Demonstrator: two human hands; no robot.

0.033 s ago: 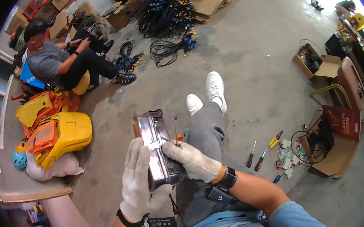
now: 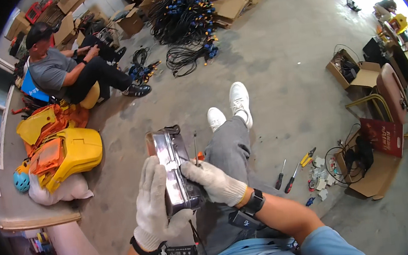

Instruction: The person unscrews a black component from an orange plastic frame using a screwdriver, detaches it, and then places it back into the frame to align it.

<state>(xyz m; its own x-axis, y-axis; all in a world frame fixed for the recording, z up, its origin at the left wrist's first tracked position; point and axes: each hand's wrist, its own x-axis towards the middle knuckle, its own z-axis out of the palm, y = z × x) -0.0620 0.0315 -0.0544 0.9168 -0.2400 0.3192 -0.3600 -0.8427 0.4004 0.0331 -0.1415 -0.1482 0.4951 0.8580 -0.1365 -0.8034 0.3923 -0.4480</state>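
A shiny, silvery box-shaped unit point(image 2: 172, 163) with dark sides is held over my lap, tilted slightly. My gloved left hand point(image 2: 153, 202) grips it, long fingers flat along its left side and the thumb at its lower end. My gloved right hand point(image 2: 213, 181) is closed at the unit's right side, thumb against it. From that fist a screwdriver point(image 2: 196, 145) points up by its thin metal shaft; the handle is hidden in the glove. A small orange piece point(image 2: 200, 156) shows beside the shaft.
On the floor at right lie two screwdrivers point(image 2: 293, 180), yellow-handled pliers point(image 2: 308, 157) and white scraps point(image 2: 321, 182), near an open carton point(image 2: 386, 178). A person point(image 2: 56, 68) sits at far left by yellow plastic shells point(image 2: 82, 148). Black cables point(image 2: 180, 18) are heaped at the back.
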